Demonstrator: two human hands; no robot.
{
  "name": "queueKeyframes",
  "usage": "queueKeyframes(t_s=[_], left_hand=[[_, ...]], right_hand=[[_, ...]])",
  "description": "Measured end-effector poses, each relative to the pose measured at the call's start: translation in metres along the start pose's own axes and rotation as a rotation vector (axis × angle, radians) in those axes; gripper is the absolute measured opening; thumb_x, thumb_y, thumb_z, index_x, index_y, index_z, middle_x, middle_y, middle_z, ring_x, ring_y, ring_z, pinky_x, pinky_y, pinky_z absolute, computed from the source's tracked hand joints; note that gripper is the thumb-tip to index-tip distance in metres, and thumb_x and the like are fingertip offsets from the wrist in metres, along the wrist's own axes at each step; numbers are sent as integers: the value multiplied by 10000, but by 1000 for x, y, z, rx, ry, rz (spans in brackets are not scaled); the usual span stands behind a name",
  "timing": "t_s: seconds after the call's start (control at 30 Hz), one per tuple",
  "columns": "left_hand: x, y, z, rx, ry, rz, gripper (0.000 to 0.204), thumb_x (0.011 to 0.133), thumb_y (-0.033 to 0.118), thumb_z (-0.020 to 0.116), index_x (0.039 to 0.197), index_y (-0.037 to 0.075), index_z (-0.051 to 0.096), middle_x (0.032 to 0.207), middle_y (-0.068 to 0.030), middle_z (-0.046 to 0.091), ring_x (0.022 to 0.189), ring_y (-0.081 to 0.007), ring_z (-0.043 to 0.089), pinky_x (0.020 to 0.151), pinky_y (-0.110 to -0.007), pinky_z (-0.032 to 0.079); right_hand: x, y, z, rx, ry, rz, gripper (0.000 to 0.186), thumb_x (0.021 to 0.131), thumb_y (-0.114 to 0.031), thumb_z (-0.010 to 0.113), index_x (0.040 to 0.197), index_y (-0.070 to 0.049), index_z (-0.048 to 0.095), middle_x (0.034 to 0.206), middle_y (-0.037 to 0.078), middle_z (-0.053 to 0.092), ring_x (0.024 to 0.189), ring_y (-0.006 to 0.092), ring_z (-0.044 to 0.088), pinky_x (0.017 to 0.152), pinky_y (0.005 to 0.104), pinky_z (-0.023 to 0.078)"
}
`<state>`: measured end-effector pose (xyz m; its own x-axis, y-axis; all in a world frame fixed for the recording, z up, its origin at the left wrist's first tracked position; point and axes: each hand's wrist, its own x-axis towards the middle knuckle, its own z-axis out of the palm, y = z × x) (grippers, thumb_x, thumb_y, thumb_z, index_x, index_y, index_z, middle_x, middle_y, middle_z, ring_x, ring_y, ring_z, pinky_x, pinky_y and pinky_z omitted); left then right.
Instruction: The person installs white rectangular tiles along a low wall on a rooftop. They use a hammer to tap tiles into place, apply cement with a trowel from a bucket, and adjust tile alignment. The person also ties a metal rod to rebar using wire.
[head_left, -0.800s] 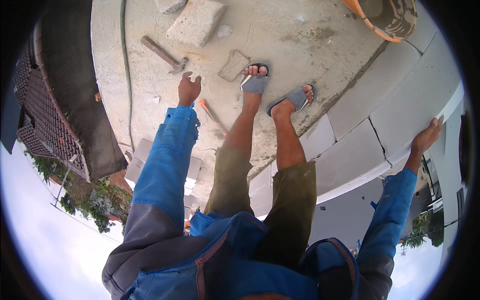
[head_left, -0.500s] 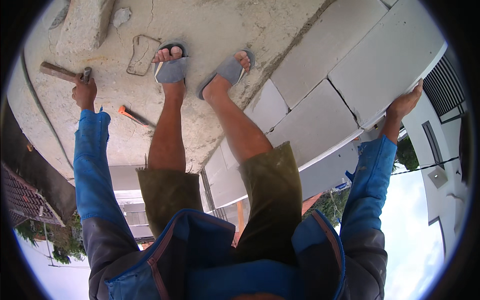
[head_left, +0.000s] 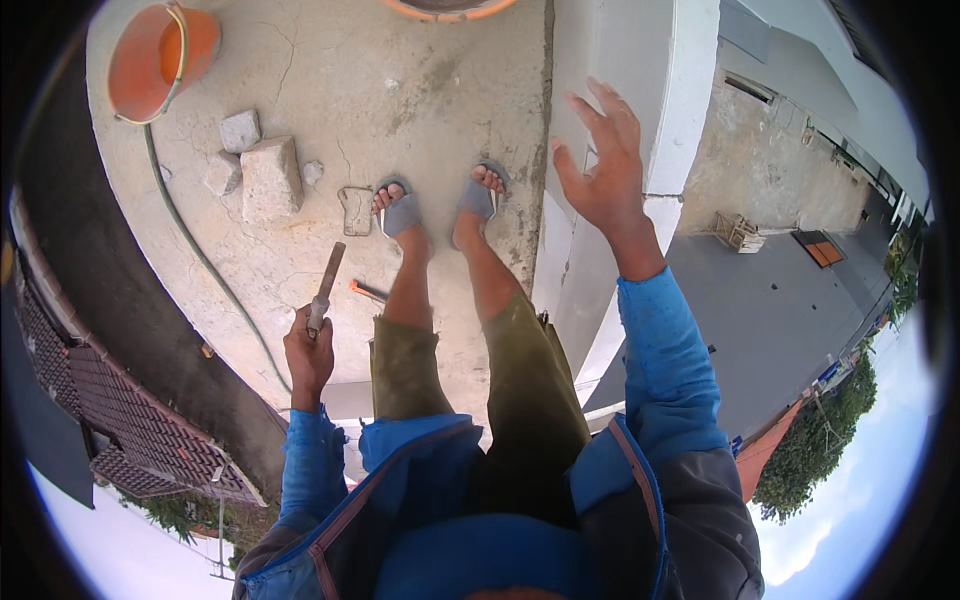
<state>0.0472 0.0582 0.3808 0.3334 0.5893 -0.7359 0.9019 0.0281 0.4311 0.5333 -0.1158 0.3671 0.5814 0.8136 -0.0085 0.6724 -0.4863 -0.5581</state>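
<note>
My left hand (head_left: 309, 350) is closed around a hammer (head_left: 328, 275), its long brown part pointing away from me above the concrete floor. My right hand (head_left: 612, 165) is raised with the fingers spread, holding nothing. It hovers over the pale grey block wall (head_left: 575, 270) on my right; whether any part of it touches the wall, I cannot tell. An orange-handled tool (head_left: 368, 291) lies on the floor beside my left leg, partly hidden by it. A bent wire loop (head_left: 357, 210) rests by my left sandal (head_left: 400, 212).
At the far left stands an orange bucket (head_left: 150, 70), with a hose (head_left: 190, 235) running along the floor's left edge. Concrete chunks (head_left: 271, 180) lie ahead of my left foot. An orange tub (head_left: 450, 12) shows at the top. Beyond the wall is a lower grey surface (head_left: 740, 310).
My right hand has come off the wall's outer edge and now hangs spread above the wall. The hammer has swung to point away from me. My view has shifted, bringing in the bucket and tub.
</note>
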Motion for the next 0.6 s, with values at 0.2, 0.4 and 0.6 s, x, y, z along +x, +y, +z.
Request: queueKeyframes(t_s=[0.2,0.4,0.6], left_hand=[[-27,233,-39,-115,-659,322,209,989,74,687,1189,16,672,823,-22,619,761,-89,536,694,-288,461],[41,365,23,-75,-968,389,630,1100,416,641,1579,65,428,1326,-145,658,1264,-238,613,1092,-397,468],[157,484,156,-361,-566,254,1001,990,519,772,1683,2,268,1654,-270,418,1537,-400,413,1237,-519,352]], right_hand=[[-119,-112,0,239,-475,-22,733,824,-186,798,1527,-230,596,1360,205,665,1457,477,473,1204,579,388],[-185,-89,-51,561,-294,734,607,900,-231,760,1437,-89,515,979,264,742,984,512,712,866,540,580],[-215,-68,-106,460,-362,939,557,923,-205,704,1381,22,483,991,316,730,954,503,728,840,575,575]])
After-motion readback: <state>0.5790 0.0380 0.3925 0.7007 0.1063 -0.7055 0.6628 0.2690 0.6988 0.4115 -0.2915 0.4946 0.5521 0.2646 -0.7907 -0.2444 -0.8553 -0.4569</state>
